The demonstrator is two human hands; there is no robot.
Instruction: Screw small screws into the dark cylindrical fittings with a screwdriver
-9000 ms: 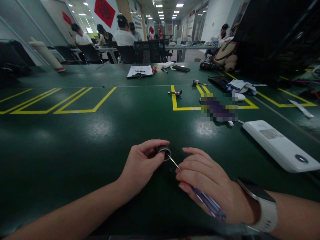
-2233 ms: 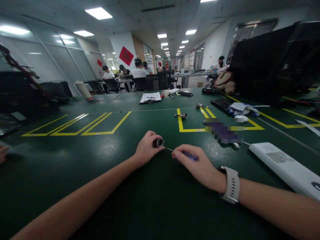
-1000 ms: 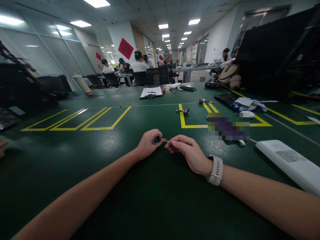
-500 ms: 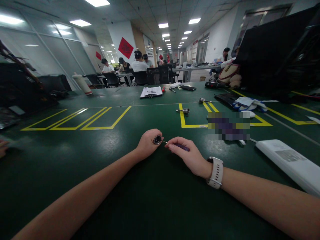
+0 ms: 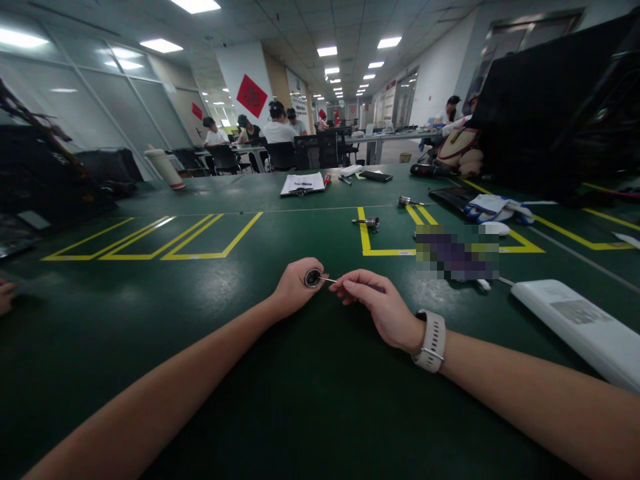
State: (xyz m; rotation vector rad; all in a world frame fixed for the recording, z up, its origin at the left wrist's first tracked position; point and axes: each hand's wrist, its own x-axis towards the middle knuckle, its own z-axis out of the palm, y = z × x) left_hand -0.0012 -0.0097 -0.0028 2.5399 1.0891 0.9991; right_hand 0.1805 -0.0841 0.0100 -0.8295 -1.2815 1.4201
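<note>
My left hand point(image 5: 295, 291) is closed around a round metal hole saw point(image 5: 313, 278), its open cup facing me; most of its body is hidden in the fingers. In my right hand point(image 5: 376, 303) is a thin screwdriver point(image 5: 327, 280) with a purple handle, mostly covered by the fingers. Its shaft points left and reaches the side of the hole saw; I cannot tell exactly where the tip sits. Beyond the hands, another hole saw with its shank point(image 5: 368, 223) lies on the green table, and a similar one point(image 5: 409, 201) lies farther back.
To the right are a white power strip point(image 5: 575, 327), a blurred-out purple item point(image 5: 457, 253) and white-blue gloves point(image 5: 500, 208). A clipboard point(image 5: 303, 183) and a black phone point(image 5: 376, 176) lie at the back. Another person's hand point(image 5: 6, 297) shows at the left edge.
My right hand has rolled over so its fingers cover more of the screwdriver handle. The hole saw has turned slightly in my left hand.
</note>
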